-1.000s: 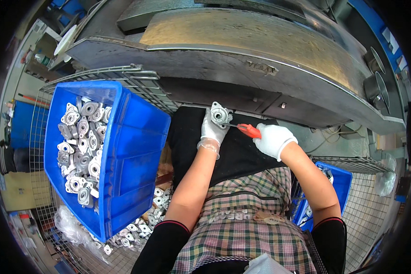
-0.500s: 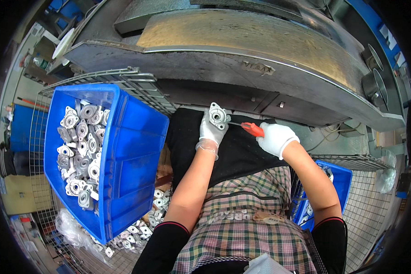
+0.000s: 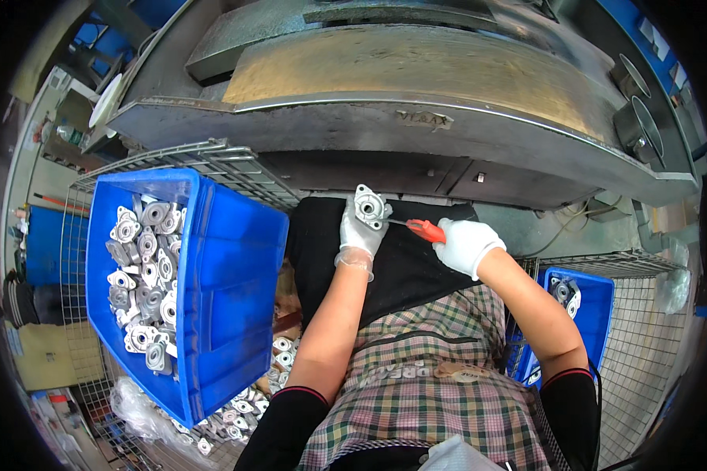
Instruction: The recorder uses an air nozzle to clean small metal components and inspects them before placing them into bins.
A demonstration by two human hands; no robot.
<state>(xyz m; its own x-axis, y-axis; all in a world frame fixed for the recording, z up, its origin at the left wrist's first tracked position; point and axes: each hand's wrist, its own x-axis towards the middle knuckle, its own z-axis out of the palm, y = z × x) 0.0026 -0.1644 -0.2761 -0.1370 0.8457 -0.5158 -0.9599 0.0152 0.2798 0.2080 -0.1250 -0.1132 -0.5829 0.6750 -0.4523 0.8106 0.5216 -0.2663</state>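
Observation:
My left hand (image 3: 359, 234), in a white glove with a clear cuff, is closed on a silver cast metal flange (image 3: 368, 206). The flange has a round bored centre and an ear with a hole at either end; its face is turned up. My right hand (image 3: 468, 248), also in a white glove, grips a hand tool with a red handle (image 3: 426, 230) and a thin metal shaft. The shaft points left and meets the flange's right edge near its lower ear. Its exact tip is hard to make out. A black cloth (image 3: 408, 263) lies beneath both hands.
On the left, a blue bin (image 3: 236, 267) holds many similar flanges, with more heaped below it in a wire cage (image 3: 77, 314). A smaller blue bin (image 3: 597, 314) with castings stands at the right. Ahead runs a metal workbench (image 3: 314, 125) with a wooden top.
The whole scene sits slightly lower in view. The flange has tilted a little in my left hand, and the red-handled tool has shifted slightly left along with my right hand.

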